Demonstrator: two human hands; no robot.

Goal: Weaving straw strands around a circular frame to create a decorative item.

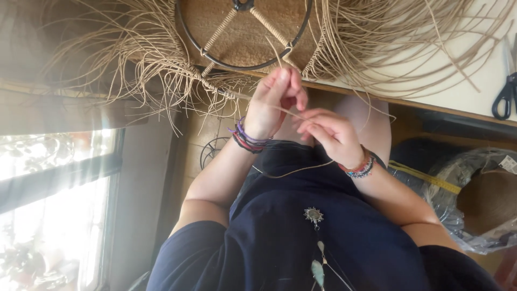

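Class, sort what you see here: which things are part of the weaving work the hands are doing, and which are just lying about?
In use:
- left hand and right hand, pinching one tan fibre strand
- round metal frame wrapped with cord
- loose straw fibres spread on the table

Lying about:
- black scissors
- plastic-wrapped roll
- yellow tape measure

Both hands: left (276,102), right (329,132) pinch tan cord strand (293,171) below dark hoop (243,35).
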